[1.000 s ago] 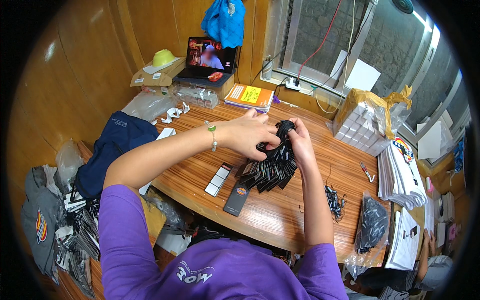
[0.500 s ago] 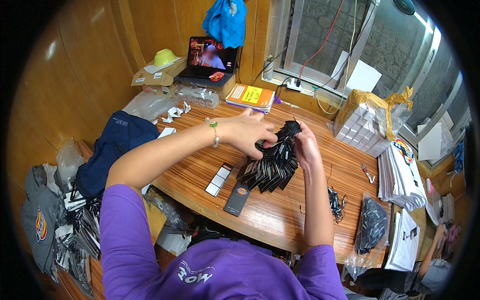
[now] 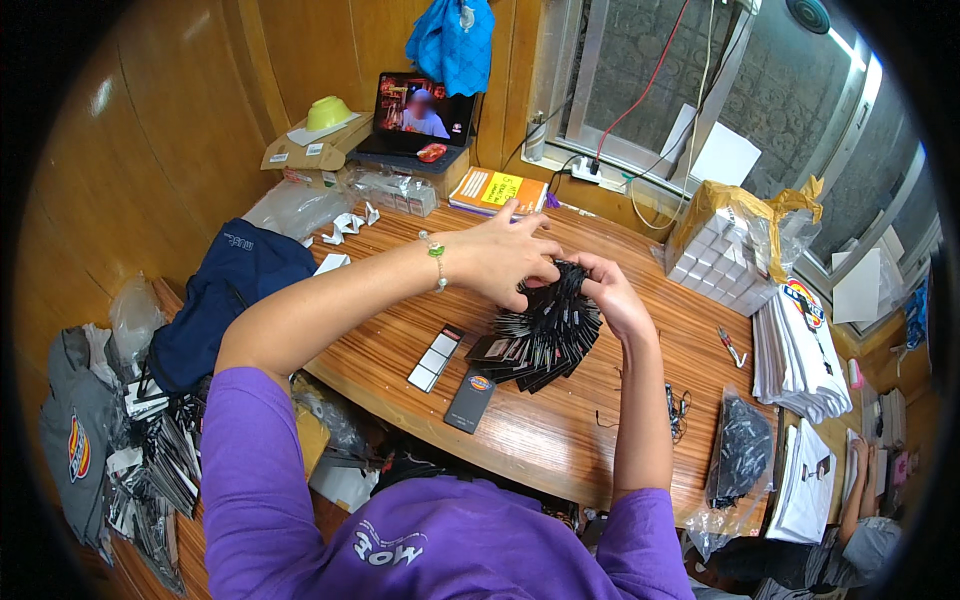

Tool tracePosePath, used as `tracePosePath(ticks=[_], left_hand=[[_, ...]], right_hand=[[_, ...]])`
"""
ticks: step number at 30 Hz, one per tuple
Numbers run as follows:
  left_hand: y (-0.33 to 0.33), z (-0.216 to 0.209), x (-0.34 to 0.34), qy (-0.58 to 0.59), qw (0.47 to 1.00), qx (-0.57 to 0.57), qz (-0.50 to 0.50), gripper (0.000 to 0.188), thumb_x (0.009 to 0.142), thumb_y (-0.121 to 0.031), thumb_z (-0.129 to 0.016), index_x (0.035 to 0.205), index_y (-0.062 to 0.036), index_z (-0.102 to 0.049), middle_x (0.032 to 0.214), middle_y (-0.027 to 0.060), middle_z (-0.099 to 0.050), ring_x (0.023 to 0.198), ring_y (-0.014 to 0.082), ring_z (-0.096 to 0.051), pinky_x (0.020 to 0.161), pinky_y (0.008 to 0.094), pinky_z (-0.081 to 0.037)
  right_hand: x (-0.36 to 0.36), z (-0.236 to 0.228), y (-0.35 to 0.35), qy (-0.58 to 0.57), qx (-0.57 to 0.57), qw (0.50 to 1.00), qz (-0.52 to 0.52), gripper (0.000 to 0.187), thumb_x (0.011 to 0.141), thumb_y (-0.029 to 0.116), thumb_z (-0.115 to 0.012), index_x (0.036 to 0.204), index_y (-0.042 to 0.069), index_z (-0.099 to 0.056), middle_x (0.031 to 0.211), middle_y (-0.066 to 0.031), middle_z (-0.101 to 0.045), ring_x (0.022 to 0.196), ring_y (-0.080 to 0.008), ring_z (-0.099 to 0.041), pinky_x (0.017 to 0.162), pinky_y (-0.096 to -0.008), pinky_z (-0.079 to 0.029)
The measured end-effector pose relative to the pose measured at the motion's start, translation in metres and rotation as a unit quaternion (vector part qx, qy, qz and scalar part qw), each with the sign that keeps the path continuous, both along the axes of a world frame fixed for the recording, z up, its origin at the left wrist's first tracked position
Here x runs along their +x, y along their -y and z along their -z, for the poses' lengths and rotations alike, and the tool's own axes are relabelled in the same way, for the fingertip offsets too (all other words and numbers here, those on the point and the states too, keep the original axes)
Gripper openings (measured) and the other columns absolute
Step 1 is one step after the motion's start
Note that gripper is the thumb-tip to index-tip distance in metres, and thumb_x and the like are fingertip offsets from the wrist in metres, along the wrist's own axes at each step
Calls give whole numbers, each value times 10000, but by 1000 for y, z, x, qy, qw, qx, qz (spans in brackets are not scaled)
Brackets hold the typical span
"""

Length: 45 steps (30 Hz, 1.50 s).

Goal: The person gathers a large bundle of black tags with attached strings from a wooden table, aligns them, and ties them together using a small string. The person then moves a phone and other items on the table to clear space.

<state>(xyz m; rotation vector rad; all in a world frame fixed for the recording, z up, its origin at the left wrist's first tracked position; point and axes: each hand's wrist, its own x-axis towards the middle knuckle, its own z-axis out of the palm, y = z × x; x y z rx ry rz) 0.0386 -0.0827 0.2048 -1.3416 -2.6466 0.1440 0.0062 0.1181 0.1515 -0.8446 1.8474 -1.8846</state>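
Note:
A thick fan of black hang tags (image 3: 545, 345) with black strings bunched at the top sits over the middle of the wooden table. My right hand (image 3: 615, 298) is closed at the bunched strings, thumb and fingers pinching them. From the other side my left hand (image 3: 500, 258) grips the top of the bundle between thumb and forefinger, its other fingers lifted. Just left of the fan lie a dark grey hang tag (image 3: 468, 402) and a black tag with white panels (image 3: 436, 358). Loose black strings (image 3: 680, 412) rest beyond my right forearm.
Bagged black strings (image 3: 740, 450), small snips (image 3: 732, 347) and stacked white garments (image 3: 798, 355) are on the right. Small white boxes (image 3: 725, 258) stand at the back right. Behind are notebooks (image 3: 498, 190) and a laptop (image 3: 420, 112). Navy cloth (image 3: 235, 295) hangs over the left edge.
Both hands have come closer together at the top of the hang tags. My right hand has moved down and left, and the bunched strings have dropped with it.

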Motion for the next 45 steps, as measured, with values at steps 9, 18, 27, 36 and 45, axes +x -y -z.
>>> tracePosePath(ticks=[9, 18, 27, 36, 45], left_hand=[[1, -3, 5, 5, 1000, 6, 4, 163, 649, -254, -598, 720, -123, -534, 1161, 31, -522, 1184, 374, -356, 926, 671, -220], [-1, -5, 10, 0, 1000, 21, -13, 127, 671, -204, -568, 771, -131, -544, 863, 26, -528, 995, 258, -454, 878, 494, -294], [-4, -1, 18, -33, 996, 78, 31, 142, 656, -210, -589, 761, -133, -530, 812, 33, -504, 890, 246, -451, 811, 426, -313], [-3, -2, 18, -23, 998, 59, 18, 140, 663, -204, -583, 772, -140, -523, 816, 26, -504, 900, 243, -443, 807, 417, -310], [2, -1, 14, -2, 998, 59, -2, 148, 662, -188, -572, 794, -140, -525, 819, 11, -508, 924, 227, -451, 818, 424, -307]], right_hand=[[-2, 7, -18, 49, -48, 998, 18, 240, 702, -29, -470, 916, 10, -570, 811, -4, -584, 716, -65, -513, 641, -188, -390], [-9, 23, -20, 152, -202, 967, 6, 190, 755, -25, -463, 929, 26, -519, 804, -10, -567, 725, -75, -522, 661, -189, -404], [1, 11, -10, 50, -90, 992, 77, 167, 762, -58, -495, 913, 13, -513, 824, -14, -571, 730, -82, -540, 661, -192, -427], [-2, 11, -7, 28, -57, 994, 94, 175, 756, -72, -487, 901, 15, -531, 769, 13, -551, 711, -64, -514, 642, -185, -401], [-3, 8, -3, 0, 16, 995, 96, 191, 748, -73, -453, 881, -7, -573, 775, -10, -586, 697, -73, -521, 641, -208, -421]])
